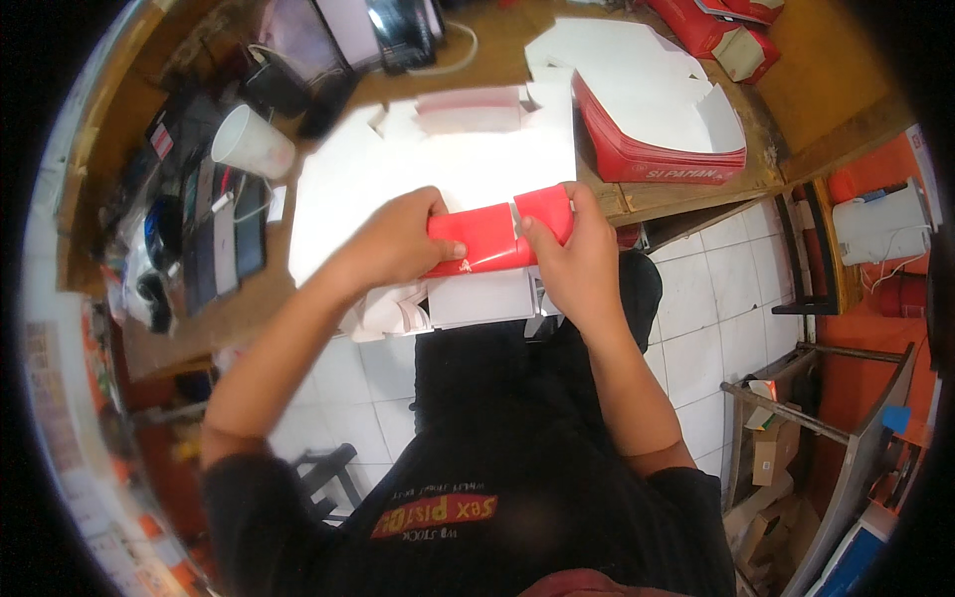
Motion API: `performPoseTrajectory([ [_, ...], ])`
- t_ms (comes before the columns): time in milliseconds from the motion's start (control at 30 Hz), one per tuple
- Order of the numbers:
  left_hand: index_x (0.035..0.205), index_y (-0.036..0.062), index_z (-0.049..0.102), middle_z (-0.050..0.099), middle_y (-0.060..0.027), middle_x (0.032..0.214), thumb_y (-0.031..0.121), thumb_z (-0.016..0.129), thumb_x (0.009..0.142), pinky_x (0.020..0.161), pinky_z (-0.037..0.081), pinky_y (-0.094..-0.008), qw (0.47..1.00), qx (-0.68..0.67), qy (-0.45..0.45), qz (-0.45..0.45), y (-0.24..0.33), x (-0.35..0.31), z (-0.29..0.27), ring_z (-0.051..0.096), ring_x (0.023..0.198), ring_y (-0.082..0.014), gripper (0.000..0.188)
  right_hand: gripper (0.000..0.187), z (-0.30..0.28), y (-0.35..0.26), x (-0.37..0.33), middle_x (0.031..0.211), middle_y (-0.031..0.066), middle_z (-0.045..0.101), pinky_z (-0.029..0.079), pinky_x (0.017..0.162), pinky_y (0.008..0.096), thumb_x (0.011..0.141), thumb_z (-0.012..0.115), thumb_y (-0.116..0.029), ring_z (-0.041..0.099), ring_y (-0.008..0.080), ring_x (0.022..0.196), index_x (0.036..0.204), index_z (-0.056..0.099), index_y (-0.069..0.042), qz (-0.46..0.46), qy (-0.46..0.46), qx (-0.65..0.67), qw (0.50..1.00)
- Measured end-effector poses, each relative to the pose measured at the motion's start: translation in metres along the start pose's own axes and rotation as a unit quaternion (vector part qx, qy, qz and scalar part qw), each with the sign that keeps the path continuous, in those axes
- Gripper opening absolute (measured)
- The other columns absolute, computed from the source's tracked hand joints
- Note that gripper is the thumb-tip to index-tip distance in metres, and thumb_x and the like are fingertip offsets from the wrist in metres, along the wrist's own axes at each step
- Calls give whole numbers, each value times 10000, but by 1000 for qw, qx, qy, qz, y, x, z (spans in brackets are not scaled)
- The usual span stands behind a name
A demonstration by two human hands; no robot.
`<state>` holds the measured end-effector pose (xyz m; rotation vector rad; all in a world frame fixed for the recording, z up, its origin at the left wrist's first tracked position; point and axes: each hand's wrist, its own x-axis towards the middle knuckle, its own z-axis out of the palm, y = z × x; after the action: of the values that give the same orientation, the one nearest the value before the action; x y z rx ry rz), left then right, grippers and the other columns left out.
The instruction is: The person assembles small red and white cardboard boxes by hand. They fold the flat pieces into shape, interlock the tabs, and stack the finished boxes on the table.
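Observation:
A cardboard box blank (448, 164), white on its upper face, lies on the wooden table in front of me. Its near side is folded up and shows a glossy red outer face (482, 237). My left hand (403, 237) grips the left end of this red flap, thumb pressed on its face. At the flap's right end, my right hand (577, 249) pinches it between thumb and fingers, beside a narrow slit between two red panels. White tabs (393, 310) stick out below, over the table's near edge. The fingertips behind the flap are hidden.
A stack of red-and-white box blanks (662, 159) stands to the right, with red packages (736, 45) behind it. On the left are a white cup (252, 142), cables and dark devices (224, 234). A wooden rack (816, 428) stands on the tiled floor at right.

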<state>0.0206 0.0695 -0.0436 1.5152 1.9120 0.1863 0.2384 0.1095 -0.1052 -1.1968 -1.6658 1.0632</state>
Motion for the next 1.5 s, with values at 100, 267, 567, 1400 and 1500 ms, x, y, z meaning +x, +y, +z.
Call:
performPoseTrajectory([
  [100, 1000, 22, 617, 654, -120, 989, 132, 841, 802, 840, 515, -396, 995, -82, 47, -28, 9, -10, 3, 636, 922, -260, 318, 401, 4, 4, 1, 957, 255, 733, 551, 814, 462, 862, 755, -140, 727, 430, 917, 1182, 597, 42, -14, 14, 30, 999],
  [267, 1157, 23, 626, 616, -162, 1140, 53, 825, 792, 963, 487, -485, 892, 160, 373, 196, 18, -56, 47, 584, 1133, -356, 417, 318, 3, -1, 5, 935, 192, 754, 564, 776, 381, 879, 749, -86, 754, 276, 872, 1137, 605, 32, 34, 2, 171, 985],
  [567, 1399, -21, 596, 545, -244, 1495, 71, 790, 820, 1128, 438, -512, 793, 261, 493, 243, 15, -60, 67, 510, 1387, -447, 618, 338, -1, -46, 13, 1009, 169, 742, 573, 760, 296, 931, 712, -6, 729, 183, 880, 1219, 543, 48, 57, -35, 392, 917],
  [1400, 1048, 46, 701, 737, -143, 929, 45, 749, 737, 788, 551, -436, 847, 258, 319, 337, -4, -3, 30, 696, 844, -324, 314, 318, -19, -25, 18, 1229, 182, 679, 493, 946, 392, 838, 796, -90, 646, 280, 1166, 1109, 657, 2, -121, 73, 116, 983],
  [1500, 1010, 53, 712, 727, -121, 856, 72, 760, 749, 750, 547, -440, 862, 280, 274, 321, 2, -2, 19, 688, 805, -318, 266, 356, -32, -15, 3, 1311, 149, 644, 405, 1068, 460, 786, 805, -80, 558, 320, 1307, 1119, 687, -33, -332, 80, -72, 937],
])
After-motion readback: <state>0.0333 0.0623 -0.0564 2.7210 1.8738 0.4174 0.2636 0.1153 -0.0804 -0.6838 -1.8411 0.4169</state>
